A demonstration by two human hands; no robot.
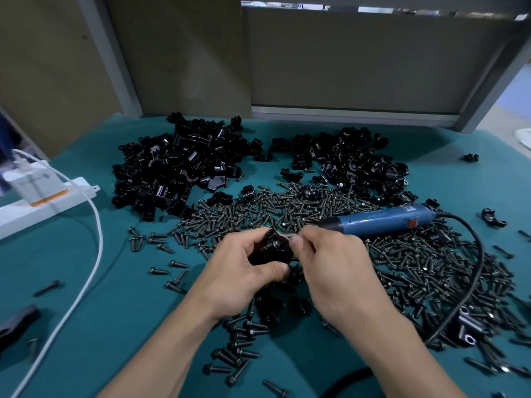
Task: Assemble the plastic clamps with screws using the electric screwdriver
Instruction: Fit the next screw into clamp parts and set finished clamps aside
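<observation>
My left hand (244, 272) gripping clamp (270, 251), right hand (333, 262) pinching screw (288, 236) at it, teal mat (129, 300) below, loose screws (416, 268) around, clamp piles (178, 168) beyond, grey panels (344, 58) behind.

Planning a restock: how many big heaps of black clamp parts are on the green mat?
2. The left heap lies at the back of the mat, the right heap beside it, both beyond the screws. Stray parts lie scattered elsewhere.

Clamp (270, 249) half hidden behind curled fingers (253, 239)
</observation>
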